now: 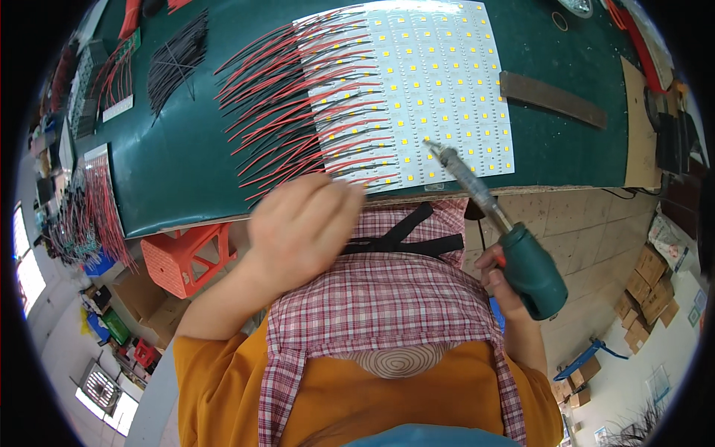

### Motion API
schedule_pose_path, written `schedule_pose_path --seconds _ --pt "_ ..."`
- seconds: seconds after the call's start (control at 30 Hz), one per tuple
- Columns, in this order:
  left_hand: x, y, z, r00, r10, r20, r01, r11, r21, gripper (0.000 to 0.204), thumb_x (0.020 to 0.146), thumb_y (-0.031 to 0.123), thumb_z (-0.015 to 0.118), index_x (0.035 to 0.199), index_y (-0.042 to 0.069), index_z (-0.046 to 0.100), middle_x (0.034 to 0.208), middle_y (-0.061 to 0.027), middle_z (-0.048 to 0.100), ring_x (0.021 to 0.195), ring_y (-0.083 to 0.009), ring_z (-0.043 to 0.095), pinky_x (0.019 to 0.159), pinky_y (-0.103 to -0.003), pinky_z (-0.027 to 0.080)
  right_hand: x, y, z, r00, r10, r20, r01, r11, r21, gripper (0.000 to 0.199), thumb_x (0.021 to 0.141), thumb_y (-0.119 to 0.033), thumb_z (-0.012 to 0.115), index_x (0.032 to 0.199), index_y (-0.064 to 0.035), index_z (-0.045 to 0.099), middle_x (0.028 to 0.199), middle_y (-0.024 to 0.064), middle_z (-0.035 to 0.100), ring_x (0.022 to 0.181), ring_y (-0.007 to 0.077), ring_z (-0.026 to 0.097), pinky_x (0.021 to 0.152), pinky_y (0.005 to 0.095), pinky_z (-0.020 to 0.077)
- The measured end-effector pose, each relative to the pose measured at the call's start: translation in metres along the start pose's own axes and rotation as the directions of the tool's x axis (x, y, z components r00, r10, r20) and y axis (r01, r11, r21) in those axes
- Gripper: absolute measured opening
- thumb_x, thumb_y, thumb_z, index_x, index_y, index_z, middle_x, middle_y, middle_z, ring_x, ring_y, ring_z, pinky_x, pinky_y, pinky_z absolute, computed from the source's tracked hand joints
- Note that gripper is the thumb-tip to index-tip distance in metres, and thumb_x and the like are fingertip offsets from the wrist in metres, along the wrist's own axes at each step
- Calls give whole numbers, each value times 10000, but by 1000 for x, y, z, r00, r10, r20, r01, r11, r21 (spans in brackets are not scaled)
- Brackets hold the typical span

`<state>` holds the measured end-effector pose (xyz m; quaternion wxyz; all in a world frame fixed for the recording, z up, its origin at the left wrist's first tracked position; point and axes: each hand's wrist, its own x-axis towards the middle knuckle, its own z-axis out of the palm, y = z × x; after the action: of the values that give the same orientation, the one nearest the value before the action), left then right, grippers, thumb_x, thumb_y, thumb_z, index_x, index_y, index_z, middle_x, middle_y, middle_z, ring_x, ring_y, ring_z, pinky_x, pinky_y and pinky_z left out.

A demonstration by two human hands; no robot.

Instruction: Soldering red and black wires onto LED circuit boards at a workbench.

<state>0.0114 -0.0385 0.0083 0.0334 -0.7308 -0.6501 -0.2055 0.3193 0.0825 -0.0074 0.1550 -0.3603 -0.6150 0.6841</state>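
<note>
A white LED panel (pixel 447 97) with yellow chips in rows lies on the green table. Red and black wires (pixel 275 112) run along its left part in pairs, their loose ends fanning out to the left. Over the panel's front left corner is my left hand (pixel 304 227), fingers curled together beside the lowest wires; what is pinched in them is hidden. My right hand (pixel 505 283) grips a soldering gun (pixel 532 272) by its green handle, in front of the table edge. The gun's metal tip points up and left over the panel's lower middle.
A dark flat bar (pixel 553 98) lies against the panel's right edge. Bundled black wires (pixel 179 61) rest at the back left, with more wired strips (pixel 104 190) at the left edge. Below the table stands a red stool (pixel 186 257); cardboard boxes (pixel 646 287) are stacked at right.
</note>
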Motion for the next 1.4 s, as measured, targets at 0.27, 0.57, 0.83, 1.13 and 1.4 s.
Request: schedule_pose_path --seconds 0.27,0.57,0.83,1.13,1.4 --pt "-38 -72 -62 919 -362 -156 392 881 264 262 737 -100 662 975 2 696 840 -112 629 781 -264 632 670 -349 511 76 -43 -37 902 -229 -367 196 972 -126 311 919 -47 572 1217 6 503 873 140 638 585 114 521 536 245 427" --pt "-10 -176 -63 792 -515 -327 566 821 77 98 903 62 615 972 37 681 872 -112 613 831 -296 624 715 -346 484 209 -94 -86 747 -338 -572 184 932 -311 257 890 -120 670 1107 7 616 769 57 649 570 75 539 467 204 376" --pt "11 -217 -50 875 -404 -266 464 857 225 100 840 68 638 929 71 684 886 -81 608 882 -294 589 741 -400 488 134 -74 -64 816 -335 -470 335 938 -87 305 913 -73 598 1203 0 539 818 75 614 568 100 498 511 234 405" --pt "108 -328 -31 917 -319 -239 383 874 300 238 883 101 600 1105 63 679 1072 -81 646 1044 -301 578 876 -423 485 117 -78 -21 865 -185 -467 249 965 79 317 893 -46 580 1197 -8 499 810 104 602 553 120 493 514 265 432" --pt "137 -362 -36 897 -403 179 286 841 458 203 845 115 627 1014 105 739 1053 -91 679 1043 -292 601 884 -417 503 110 -68 -10 900 -85 -428 125 990 66 351 870 -94 631 1189 -8 514 769 103 600 559 129 513 509 260 435"
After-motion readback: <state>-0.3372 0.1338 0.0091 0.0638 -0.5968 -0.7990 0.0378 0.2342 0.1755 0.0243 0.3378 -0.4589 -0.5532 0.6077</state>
